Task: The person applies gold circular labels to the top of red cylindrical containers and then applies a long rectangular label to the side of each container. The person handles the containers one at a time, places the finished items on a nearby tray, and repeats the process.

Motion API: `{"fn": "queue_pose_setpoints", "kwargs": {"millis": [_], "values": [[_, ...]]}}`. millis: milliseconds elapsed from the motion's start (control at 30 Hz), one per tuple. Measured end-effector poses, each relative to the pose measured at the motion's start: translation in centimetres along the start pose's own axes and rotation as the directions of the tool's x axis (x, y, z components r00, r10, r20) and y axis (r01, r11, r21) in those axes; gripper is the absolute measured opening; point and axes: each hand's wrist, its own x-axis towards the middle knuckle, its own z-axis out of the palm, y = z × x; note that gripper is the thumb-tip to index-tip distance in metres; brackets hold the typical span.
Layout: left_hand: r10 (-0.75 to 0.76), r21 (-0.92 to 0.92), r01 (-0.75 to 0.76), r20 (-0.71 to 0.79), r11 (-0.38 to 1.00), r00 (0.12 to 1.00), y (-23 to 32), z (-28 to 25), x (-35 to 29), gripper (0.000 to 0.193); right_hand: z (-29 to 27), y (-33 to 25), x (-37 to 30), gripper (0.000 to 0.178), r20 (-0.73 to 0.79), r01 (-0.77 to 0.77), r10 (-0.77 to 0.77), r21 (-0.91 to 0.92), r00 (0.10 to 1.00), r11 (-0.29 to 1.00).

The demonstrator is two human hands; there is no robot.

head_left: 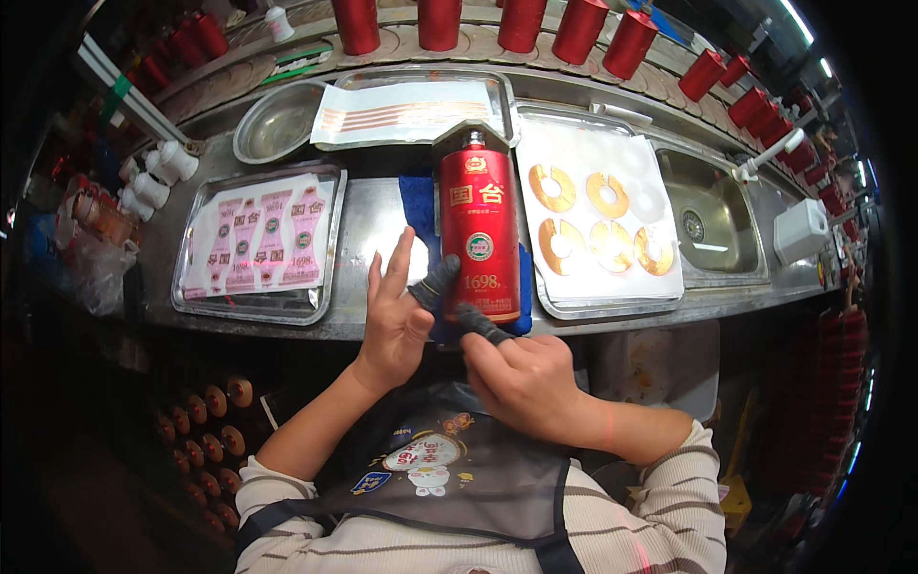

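Observation:
A red bottle (490, 234) with gold lettering and a round green-and-white emblem lies on a blue cloth (418, 206), neck pointing away from me. My left hand (394, 311) is at its lower left side, palm turned inward and fingers stretched apart. One of its fingers wears a dark finger cot and touches the bottle's left edge. At the bottle's near end is my right hand (526, 373), its fingers mostly curled. A digit in a dark cot presses at the bottle's lower left corner. Whatever the curled fingers may hold is hidden.
Pink printed decal sheets lie in a metal tray (337, 206) on the left. Gold C-shaped decals (555, 191) rest on white paper at right, beside a sink (712, 215). Behind are a metal bowl (277, 124), a striped sheet (406, 113) and a conveyor of red bottles (440, 24).

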Motion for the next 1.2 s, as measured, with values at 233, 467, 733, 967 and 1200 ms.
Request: {"fn": "queue_pose_setpoints", "kwargs": {"millis": [233, 467, 733, 967, 1200], "values": [[0.077, 0.154, -0.078, 0.009, 0.985, 0.997, -1.4, 0.0, 4.8, 0.064, -0.6, -0.1, 1.7, 0.013, -0.026, -0.056, 0.076, 0.457, 0.997, 0.888], [0.049, 0.192, -0.036, -0.066, 0.981, 0.997, -3.8, 0.3, 7.2, 0.062, -2.0, 7.0, 5.5, 0.012, 0.066, -0.213, 0.205, 0.436, 0.976, 0.874], [0.223, 0.316, -0.189, -0.075, 0.93, 0.972, -2.5, -0.4, 11.1, 0.056, 0.1, 12.8, 8.2, 0.013, -0.209, -0.273, 0.487, 0.615, 0.848, 0.74], [-0.365, -0.531, 0.1, -0.421, 0.842, 0.83, -4.1, -1.6, 15.3, 0.043, -2.5, 7.3, -0.2, 0.08, 0.247, -0.537, 0.489, 0.547, 0.836, 0.642], [-0.288, -0.04, 0.286, -0.076, 0.958, 0.955, -5.5, 3.1, 17.7, 0.04, 3.0, 3.9, 1.8, 0.096, 0.165, -0.474, 0.458, 0.502, 0.874, 0.724]]}}
